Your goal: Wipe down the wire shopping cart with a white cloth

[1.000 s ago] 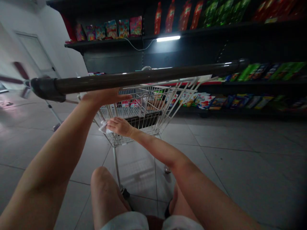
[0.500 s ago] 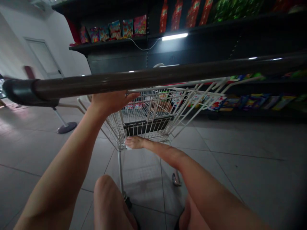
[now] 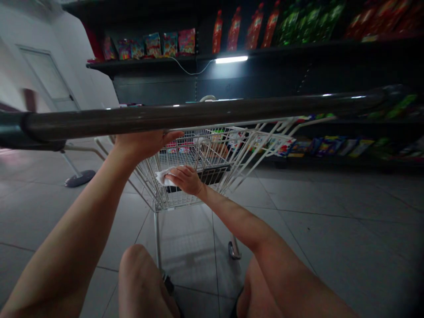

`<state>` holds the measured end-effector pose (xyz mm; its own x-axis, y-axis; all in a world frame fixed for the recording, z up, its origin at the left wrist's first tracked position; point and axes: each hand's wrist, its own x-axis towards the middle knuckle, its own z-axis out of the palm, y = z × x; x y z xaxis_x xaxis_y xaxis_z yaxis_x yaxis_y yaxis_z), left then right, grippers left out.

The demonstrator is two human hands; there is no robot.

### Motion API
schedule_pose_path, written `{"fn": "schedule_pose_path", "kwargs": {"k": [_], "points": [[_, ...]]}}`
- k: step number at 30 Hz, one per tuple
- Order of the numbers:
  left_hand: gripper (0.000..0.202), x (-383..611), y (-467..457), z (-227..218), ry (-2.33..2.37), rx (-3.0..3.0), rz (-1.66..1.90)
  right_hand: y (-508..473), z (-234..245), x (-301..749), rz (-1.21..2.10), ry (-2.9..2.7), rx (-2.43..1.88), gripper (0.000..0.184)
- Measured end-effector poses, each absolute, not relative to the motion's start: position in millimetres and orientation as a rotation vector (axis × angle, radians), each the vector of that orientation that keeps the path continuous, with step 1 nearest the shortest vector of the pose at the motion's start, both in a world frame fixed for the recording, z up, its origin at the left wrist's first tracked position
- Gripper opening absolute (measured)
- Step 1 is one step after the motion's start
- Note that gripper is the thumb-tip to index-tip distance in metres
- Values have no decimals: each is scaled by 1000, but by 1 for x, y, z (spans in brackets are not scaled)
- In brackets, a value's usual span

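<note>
A wire shopping cart (image 3: pixel 185 204) stands right in front of me, its dark handlebar (image 3: pixel 198 114) running across the view. Below the bar, my left hand (image 3: pixel 139 145) grips the top wire edge of the cart, thumb stretched along it; the other fingers are mostly hidden behind the bar. My right hand (image 3: pixel 185 179) is closed on a white cloth (image 3: pixel 164 177) and presses it against the wires of the cart's near end, at the left part of a dark panel (image 3: pixel 213 175). Packets and a brown item lie inside the basket, partly hidden by wires.
Beyond the cart stands a dark shelf unit (image 3: pixel 152 88) with snack bags (image 3: pixel 170 44), red bottles (image 3: pixel 234 28) and green bottles (image 3: pixel 308 24). A lamp (image 3: pixel 231 59) glows under one shelf. A post with a round base (image 3: pixel 80 178) stands on the tiled floor at left. My knees are close below.
My right hand has moved up along the cart's near end from its lower edge, and the white cloth shows more. My left hand stays at the top edge. The view has shifted slightly.
</note>
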<state>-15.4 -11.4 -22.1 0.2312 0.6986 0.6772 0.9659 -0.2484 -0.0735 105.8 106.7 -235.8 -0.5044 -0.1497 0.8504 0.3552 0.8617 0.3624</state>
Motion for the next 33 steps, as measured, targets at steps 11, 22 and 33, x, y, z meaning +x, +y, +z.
{"fn": "schedule_pose_path", "kwargs": {"k": [11, 22, 33], "points": [[66, 3, -37, -15, -1644, -2006, -466, 94, -130, 169, -589, -1868, -461, 31], [65, 15, -52, -10, -1650, -2000, -498, 77, -189, 208, -640, -2277, -299, 24], [60, 10, -49, -12, -1561, -2040, -503, 56, -132, 180, -391, -1726, -788, 38]]}}
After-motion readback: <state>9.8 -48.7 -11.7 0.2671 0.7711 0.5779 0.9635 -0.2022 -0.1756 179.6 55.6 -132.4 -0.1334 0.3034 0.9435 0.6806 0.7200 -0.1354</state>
